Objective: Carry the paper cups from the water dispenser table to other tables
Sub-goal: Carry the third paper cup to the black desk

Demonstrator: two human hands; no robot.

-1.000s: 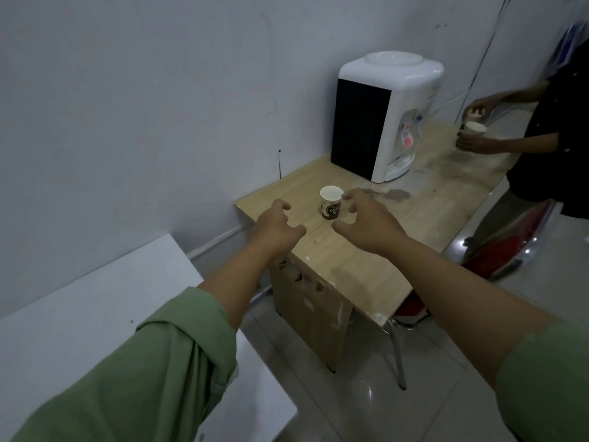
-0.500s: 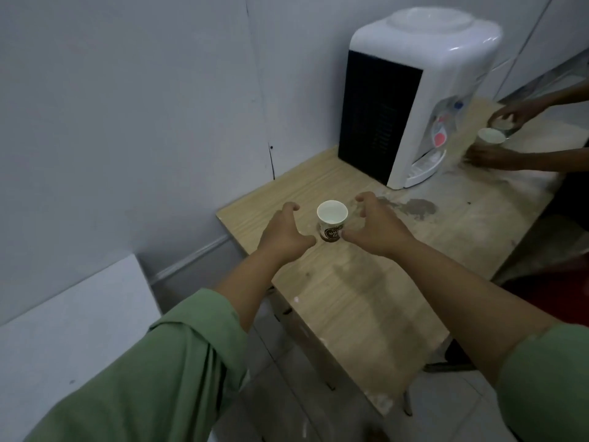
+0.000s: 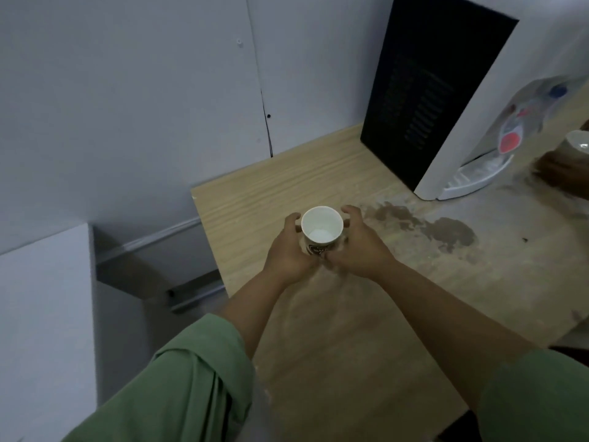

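Observation:
A white paper cup [image 3: 321,229] with a dark logo stands upright on the wooden water dispenser table [image 3: 366,314], near its left end. My left hand [image 3: 288,255] cups its left side and my right hand [image 3: 357,250] cups its right side, fingers curled around the cup wall. Both thumbs meet below the logo. The cup's inside looks pale; its base is hidden by my hands.
The white and black water dispenser [image 3: 462,100] stands at the back right of the table. Another person's hand [image 3: 561,170] holds a second cup [image 3: 577,142] at the right edge. A dark wet stain [image 3: 427,224] lies right of my hands. A white table [image 3: 41,330] is at left.
I have stepped closer to the table. Both hands, which were apart on either side of the cup, have closed in around it.

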